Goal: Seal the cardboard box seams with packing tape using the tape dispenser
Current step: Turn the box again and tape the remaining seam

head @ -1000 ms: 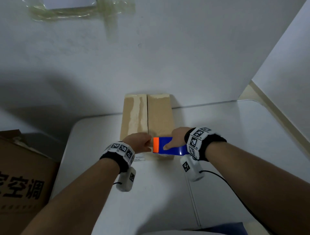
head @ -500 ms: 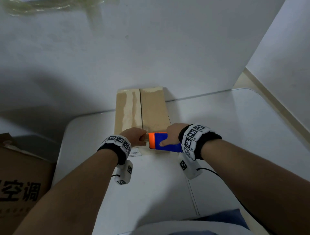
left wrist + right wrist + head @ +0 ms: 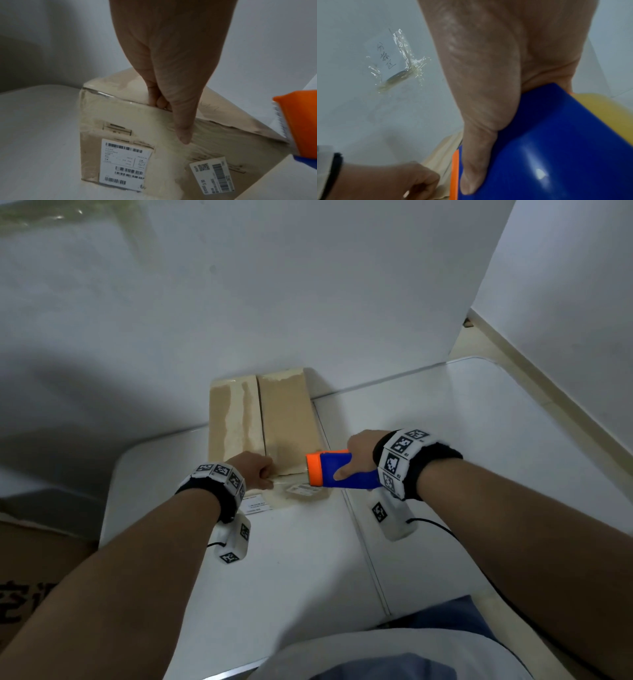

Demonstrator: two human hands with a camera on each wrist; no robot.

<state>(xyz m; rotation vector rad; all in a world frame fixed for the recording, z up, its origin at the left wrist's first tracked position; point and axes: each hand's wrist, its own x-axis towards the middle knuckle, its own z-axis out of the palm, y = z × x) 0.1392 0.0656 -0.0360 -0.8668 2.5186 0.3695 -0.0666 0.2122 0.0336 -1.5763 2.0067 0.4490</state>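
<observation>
A tan cardboard box (image 3: 284, 419) stands on the white table (image 3: 462, 440) against the wall, its centre seam running away from me. My left hand (image 3: 258, 474) rests at the box's near top edge. In the left wrist view its fingers (image 3: 159, 100) curl on the top edge and its thumb (image 3: 183, 135) presses down on the front face of the box (image 3: 120, 121). My right hand (image 3: 358, 453) grips the blue and orange tape dispenser (image 3: 339, 474) just right of the box's near corner. Clear film stretches from the thumb to the dispenser's toothed orange end (image 3: 298, 121).
The wall (image 3: 308, 302) stands right behind the box, with old tape scraps (image 3: 402, 60) stuck on it. A large brown carton (image 3: 30, 577) sits on the floor to the left. Barcode labels (image 3: 123, 166) cover the box's front face.
The dispenser has moved right, away from my left hand, and a gap has opened between them. My left hand has stayed at the box's near edge.
</observation>
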